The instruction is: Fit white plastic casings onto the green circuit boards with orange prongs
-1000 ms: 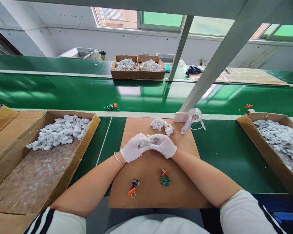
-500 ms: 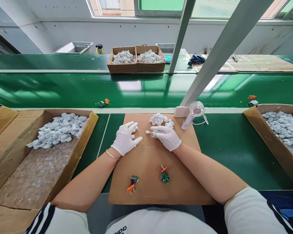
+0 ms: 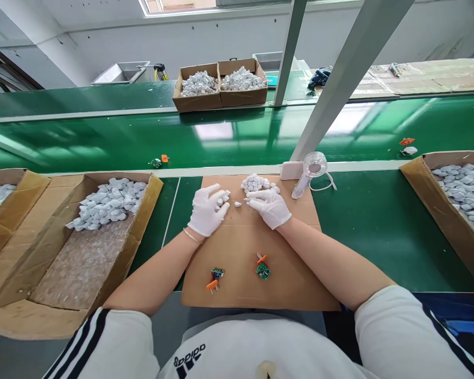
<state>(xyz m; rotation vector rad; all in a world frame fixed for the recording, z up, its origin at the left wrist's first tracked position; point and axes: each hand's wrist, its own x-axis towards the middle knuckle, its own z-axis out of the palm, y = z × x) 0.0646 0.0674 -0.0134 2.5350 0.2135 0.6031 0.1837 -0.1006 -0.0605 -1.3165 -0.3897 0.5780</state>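
Both hands wear white gloves over a cardboard sheet. My left hand curls its fingers around a few small white pieces at the sheet's left. My right hand lies just in front of a pile of white pieces, its fingertips drawn together; what they hold, if anything, is too small to name. A single white piece rests between the hands. Nearer my body lie two small green circuit boards with orange plug parts, one at left and one at right.
A clear plastic handheld device stands behind my right hand beside a grey post. Boxes of white pieces stand at left and right. Two more boxes sit beyond the green belt.
My left hand has moved slightly right and its fingers have curled around the white pieces. The camera view has shifted and tilted down a little.
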